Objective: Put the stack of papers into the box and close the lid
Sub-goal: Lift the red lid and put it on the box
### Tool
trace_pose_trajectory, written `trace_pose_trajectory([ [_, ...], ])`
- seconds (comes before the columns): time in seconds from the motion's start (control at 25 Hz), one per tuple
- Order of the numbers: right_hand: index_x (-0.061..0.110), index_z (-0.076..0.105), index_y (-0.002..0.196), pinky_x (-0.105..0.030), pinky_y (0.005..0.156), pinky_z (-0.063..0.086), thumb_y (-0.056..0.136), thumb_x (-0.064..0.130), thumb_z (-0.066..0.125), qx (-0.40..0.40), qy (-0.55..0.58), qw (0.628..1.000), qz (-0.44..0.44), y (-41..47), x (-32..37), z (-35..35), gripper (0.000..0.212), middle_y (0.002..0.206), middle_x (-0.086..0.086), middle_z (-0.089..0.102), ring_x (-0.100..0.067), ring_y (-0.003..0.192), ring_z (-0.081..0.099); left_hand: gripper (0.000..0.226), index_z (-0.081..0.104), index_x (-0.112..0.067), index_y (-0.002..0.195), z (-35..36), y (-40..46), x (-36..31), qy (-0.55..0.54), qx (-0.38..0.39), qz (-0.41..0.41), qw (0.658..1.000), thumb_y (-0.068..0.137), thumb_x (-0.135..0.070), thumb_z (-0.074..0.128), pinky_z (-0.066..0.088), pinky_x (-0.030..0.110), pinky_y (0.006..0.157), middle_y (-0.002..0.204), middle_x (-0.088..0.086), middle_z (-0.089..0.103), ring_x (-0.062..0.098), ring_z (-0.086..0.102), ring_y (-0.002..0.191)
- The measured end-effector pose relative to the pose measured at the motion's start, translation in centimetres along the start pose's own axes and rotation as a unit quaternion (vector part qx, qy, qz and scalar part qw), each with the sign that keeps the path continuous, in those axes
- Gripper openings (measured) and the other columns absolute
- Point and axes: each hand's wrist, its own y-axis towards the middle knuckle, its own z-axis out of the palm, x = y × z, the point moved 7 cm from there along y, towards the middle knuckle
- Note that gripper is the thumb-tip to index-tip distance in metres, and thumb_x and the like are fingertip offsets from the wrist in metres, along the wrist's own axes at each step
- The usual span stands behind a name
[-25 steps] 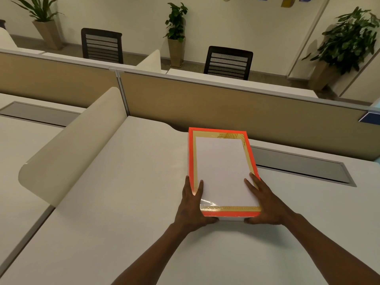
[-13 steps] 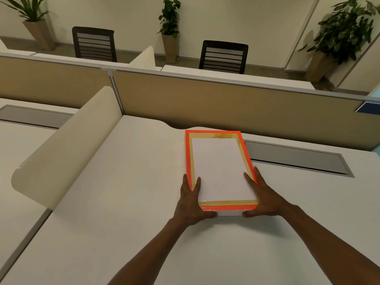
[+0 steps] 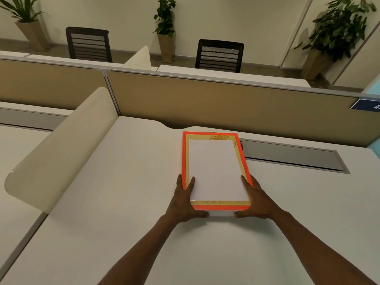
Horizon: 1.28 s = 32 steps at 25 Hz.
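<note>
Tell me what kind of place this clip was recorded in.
Most likely an open-plan office: white desks split by tan partition panels, black mesh-back office chairs at the next row, and potted plants along the wall.

blue sign (image 3: 368, 104) on partition's right end, white digit "4", cut off

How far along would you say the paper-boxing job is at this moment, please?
Done: nothing clearly; the stack of papers lies on an orange-edged box piece on the desk. In hand: the left hand and right hand grip its near corners. Left: seating the papers, if needed, and closing the lid, which I cannot pick out.
</note>
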Motion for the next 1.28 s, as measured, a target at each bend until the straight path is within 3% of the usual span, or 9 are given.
trace_pose_trajectory([
  [0.2, 0.028, -0.020, 0.154, -0.043, 0.121, 0.021, 0.055, 0.068, 0.085, -0.036, 0.024, 0.999, 0.007, -0.5, 1.3, 1.7, 0.149, 0.164, -0.003, -0.020, -0.027, 0.154, -0.004, 0.146, -0.009, -0.031, 0.160, -1.3, 0.5, 1.2, 0.018, 0.030, 0.009, 0.999, 0.056, -0.068, 0.087, 0.018, 0.046, 0.127, 0.165, 0.005, -0.027, 0.030, -0.007, 0.156],
  [0.48, 0.026, -0.021, 0.153, -0.049, 0.124, 0.019, 0.053, 0.075, 0.079, -0.049, 0.026, 0.998, 0.027, -0.5, 2.2, 3.1, 0.150, 0.163, -0.007, -0.026, -0.030, 0.153, -0.011, 0.147, -0.007, -0.031, 0.160, -2.1, 1.1, 2.5, 0.029, 0.047, 0.019, 0.998, 0.054, -0.065, 0.089, 0.022, 0.044, 0.125, 0.164, 0.004, -0.027, 0.030, -0.002, 0.157],
  [0.68, 0.025, -0.017, 0.154, -0.044, 0.124, 0.020, 0.055, 0.073, 0.080, -0.085, 0.030, 0.996, 0.027, -1.1, 2.1, 3.6, 0.147, 0.161, -0.002, -0.030, -0.024, 0.153, -0.014, 0.142, -0.004, -0.031, 0.160, -1.6, 0.6, 2.7, 0.013, 0.021, 0.019, 1.000, 0.057, -0.064, 0.088, 0.022, 0.045, 0.124, 0.166, 0.006, -0.025, 0.030, -0.004, 0.157],
  [0.88, 0.022, -0.014, 0.156, -0.037, 0.122, 0.019, 0.056, 0.069, 0.083, -0.084, 0.032, 0.996, 0.027, -1.0, 1.9, 3.5, 0.147, 0.163, -0.001, -0.027, -0.023, 0.154, -0.006, 0.133, 0.007, -0.027, 0.159, -1.7, 0.0, 2.1, 0.003, -0.006, 0.054, 0.998, 0.059, -0.061, 0.089, 0.029, 0.047, 0.121, 0.166, 0.008, -0.005, 0.032, 0.011, 0.154],
  [0.96, 0.022, -0.016, 0.155, -0.037, 0.120, 0.024, 0.057, 0.069, 0.082, -0.087, 0.029, 0.996, 0.022, -1.0, 1.9, 3.5, 0.146, 0.162, -0.001, -0.030, -0.025, 0.154, -0.005, 0.133, 0.006, -0.027, 0.159, -1.8, 0.0, 2.0, 0.008, -0.004, 0.053, 0.999, 0.060, -0.061, 0.088, 0.029, 0.047, 0.121, 0.167, 0.009, -0.009, 0.031, 0.007, 0.155],
  [1.08, 0.025, -0.015, 0.155, -0.039, 0.117, 0.037, 0.057, 0.082, 0.067, -0.111, 0.009, 0.994, 0.005, -1.6, 2.2, 4.1, 0.140, 0.160, 0.001, -0.035, -0.026, 0.154, -0.003, 0.129, 0.002, -0.027, 0.160, -1.6, -0.8, 2.1, 0.043, -0.026, 0.058, 0.997, 0.066, -0.070, 0.078, 0.028, 0.040, 0.120, 0.166, 0.005, -0.027, 0.027, -0.008, 0.157],
  [1.28, 0.025, -0.015, 0.155, -0.038, 0.114, 0.040, 0.068, 0.084, 0.051, -0.122, -0.025, 0.992, -0.005, -2.1, 2.1, 5.6, 0.125, 0.163, -0.003, -0.026, -0.028, 0.154, 0.006, 0.125, -0.013, -0.020, 0.160, -0.8, -1.4, 2.1, 0.180, -0.009, 0.046, 0.983, 0.075, -0.085, 0.051, 0.025, 0.048, 0.122, 0.168, 0.003, -0.023, 0.028, -0.019, 0.155],
])
